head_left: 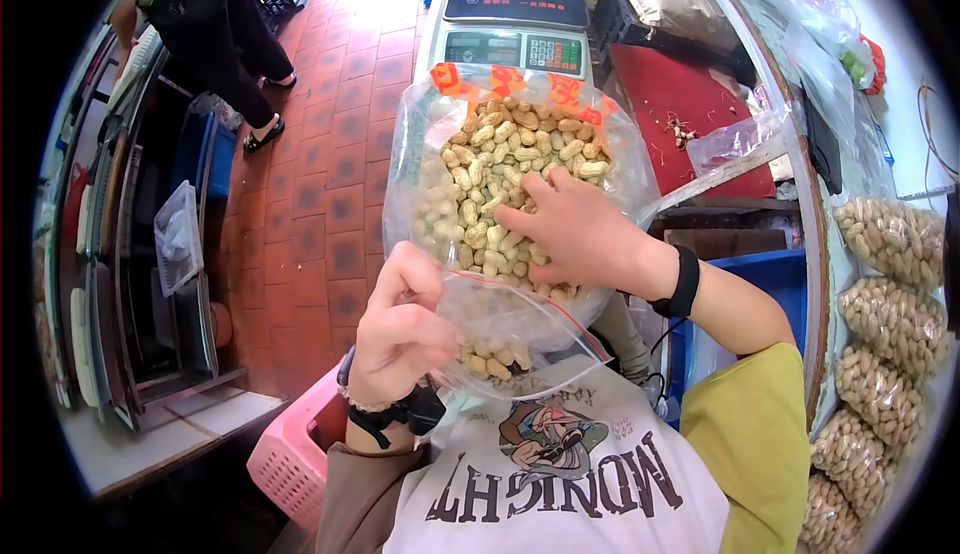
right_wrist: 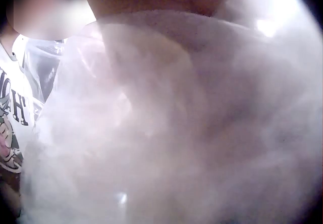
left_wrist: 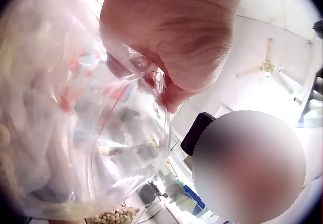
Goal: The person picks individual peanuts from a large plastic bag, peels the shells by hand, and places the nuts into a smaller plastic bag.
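A large clear plastic bag [head_left: 408, 169] full of unshelled peanuts [head_left: 500, 159] stands wide at its mouth in the head view. My right hand [head_left: 575, 226] reaches into it, fingers spread over the peanuts. Between my body and that bag, my left hand [head_left: 400, 329] pinches the edge of a smaller clear zip bag [head_left: 520, 316] with a red strip along its opening. Several peanuts lie in the bottom of this smaller bag. The left wrist view shows the left hand [left_wrist: 171, 37] gripping its film. Cloudy plastic fills most of the right wrist view and hides the right fingers.
Behind the large bag is a digital scale [head_left: 515, 49]. Filled peanut bags [head_left: 885, 314] line the right side. A pink basket [head_left: 290, 459] sits by my left arm, a blue bin [head_left: 790, 289] by my right. Another person [head_left: 215, 24] stands on the tiled floor at the far left.
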